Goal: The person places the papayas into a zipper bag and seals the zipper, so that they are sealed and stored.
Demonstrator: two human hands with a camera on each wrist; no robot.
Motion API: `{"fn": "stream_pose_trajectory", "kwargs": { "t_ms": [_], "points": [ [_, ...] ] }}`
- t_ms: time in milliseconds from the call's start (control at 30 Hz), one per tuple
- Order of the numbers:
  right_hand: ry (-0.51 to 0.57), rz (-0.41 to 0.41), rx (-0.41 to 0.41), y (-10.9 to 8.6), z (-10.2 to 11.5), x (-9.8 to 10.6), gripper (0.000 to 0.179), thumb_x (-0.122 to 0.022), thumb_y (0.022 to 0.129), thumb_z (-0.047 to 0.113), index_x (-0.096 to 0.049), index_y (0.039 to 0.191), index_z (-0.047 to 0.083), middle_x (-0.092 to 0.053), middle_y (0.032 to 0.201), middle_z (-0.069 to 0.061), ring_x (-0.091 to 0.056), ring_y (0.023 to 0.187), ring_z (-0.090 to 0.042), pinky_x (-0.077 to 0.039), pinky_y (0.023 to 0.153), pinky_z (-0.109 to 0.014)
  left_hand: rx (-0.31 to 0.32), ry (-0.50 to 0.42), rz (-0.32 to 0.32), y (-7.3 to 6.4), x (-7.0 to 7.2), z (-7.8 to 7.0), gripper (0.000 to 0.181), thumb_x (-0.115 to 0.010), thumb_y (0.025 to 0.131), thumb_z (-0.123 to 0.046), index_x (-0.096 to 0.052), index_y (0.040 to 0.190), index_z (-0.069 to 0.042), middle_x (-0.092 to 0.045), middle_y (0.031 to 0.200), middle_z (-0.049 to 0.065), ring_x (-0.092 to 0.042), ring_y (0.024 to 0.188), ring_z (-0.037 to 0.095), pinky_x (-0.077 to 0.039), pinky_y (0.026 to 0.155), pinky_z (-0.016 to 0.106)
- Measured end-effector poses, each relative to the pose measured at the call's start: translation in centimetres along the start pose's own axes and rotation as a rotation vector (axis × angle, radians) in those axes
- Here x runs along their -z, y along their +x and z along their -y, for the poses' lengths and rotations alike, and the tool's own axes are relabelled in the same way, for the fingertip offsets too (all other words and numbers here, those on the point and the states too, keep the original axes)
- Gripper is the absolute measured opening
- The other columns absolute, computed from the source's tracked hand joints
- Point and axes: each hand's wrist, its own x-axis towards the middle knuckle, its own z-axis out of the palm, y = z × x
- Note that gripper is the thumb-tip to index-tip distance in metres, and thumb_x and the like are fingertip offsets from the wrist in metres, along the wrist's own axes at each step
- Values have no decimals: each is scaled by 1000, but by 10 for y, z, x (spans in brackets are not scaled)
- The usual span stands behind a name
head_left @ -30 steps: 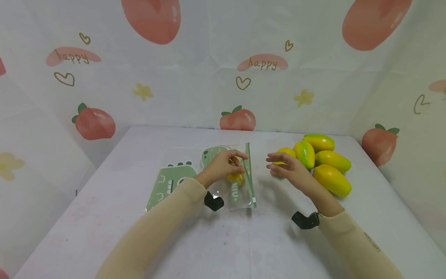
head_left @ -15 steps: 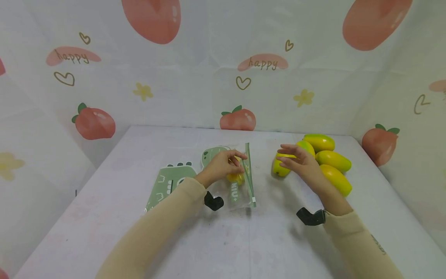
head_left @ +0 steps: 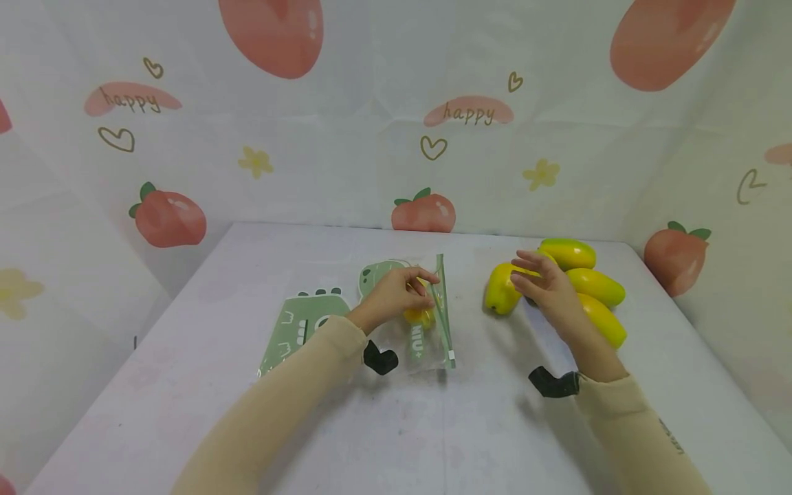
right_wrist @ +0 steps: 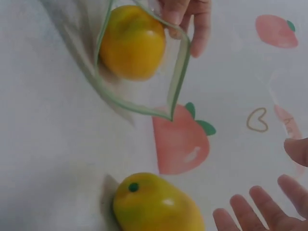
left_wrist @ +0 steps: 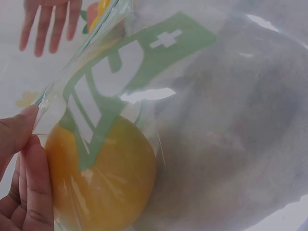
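My left hand [head_left: 392, 294] pinches the mouth edge of a clear zip bag [head_left: 447, 337] with a green strip and green dinosaur print. In the left wrist view its thumb and fingers [left_wrist: 37, 178] grip the film. A yellow mango [right_wrist: 132, 42] lies inside the bag, whose mouth gapes in the right wrist view. To the right, my right hand [head_left: 547, 285] hovers with fingers spread and holds nothing. Closest to it is a yellow-green mango [head_left: 500, 294] on the table, just left of its fingertips.
Several more mangoes, such as the one at the back [head_left: 568, 254], lie at the right rear, partly behind the right hand. The white table [head_left: 396, 440] ends at a printed cloth backdrop [head_left: 346, 179]. Dark wrist mounts [head_left: 553, 383] stick out from both sleeves.
My right hand has moved right, away from the bag and over toward the other mangoes, uncovering the nearest mango. The left hand keeps its pinch on the bag in the same spot.
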Motion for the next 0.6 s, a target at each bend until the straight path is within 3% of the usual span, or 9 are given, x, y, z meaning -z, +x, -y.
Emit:
{"fn": "stream_pose_trajectory", "kwargs": {
  "t_ms": [100, 200, 600],
  "points": [
    [-38, -16, -33, 1, -4, 0, 61, -56, 99, 29, -30, 150, 8, -36, 151, -19, -41, 136, -36, -41, 106, -33, 2, 2, -2, 0, 0, 1, 38, -79, 80, -13, -68, 117, -11, -58, 84, 4, -54, 72, 18, -45, 61, 21],
    [-59, -33, -40, 2, -9, -1, 61, -56, 99, 26, -30, 149, 5, -34, 152, -20, -37, 137, -39, -33, 109, -52, 2, 3, -5, 0, 0, 1, 38, -79, 80, -13, -68, 116, -11, -58, 84, 4, -54, 72, 18, -45, 61, 21],
    [-117, -40, -109, 7, -23, -9, 67, -56, 99, 28, -23, 151, 4, -21, 158, -19, -22, 144, -42, -24, 114, -55, -3, -1, 2, 0, 0, -1, 38, -78, 80, -12, -68, 117, -10, -59, 84, 4, -55, 72, 18, -45, 61, 21]
  ]
}}
